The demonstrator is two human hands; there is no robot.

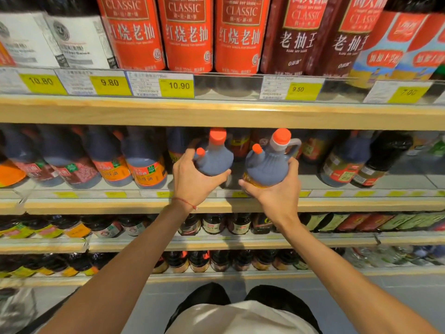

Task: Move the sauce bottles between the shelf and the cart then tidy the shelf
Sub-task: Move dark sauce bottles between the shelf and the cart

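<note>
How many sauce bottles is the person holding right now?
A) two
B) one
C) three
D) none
A: the left hand grips the left bottle and the right hand grips the right bottle, both with orange caps.

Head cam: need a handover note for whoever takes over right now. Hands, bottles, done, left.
Left hand: grips the left jug.
Right hand: grips the right jug.
Both jugs are at the front of the second shelf, at a gap in its row. Whether they are seated or lifted, I cannot tell.
Done: unclear from this frame.
Left: finish this pair, then straighten the row. No cart in view.
</note>
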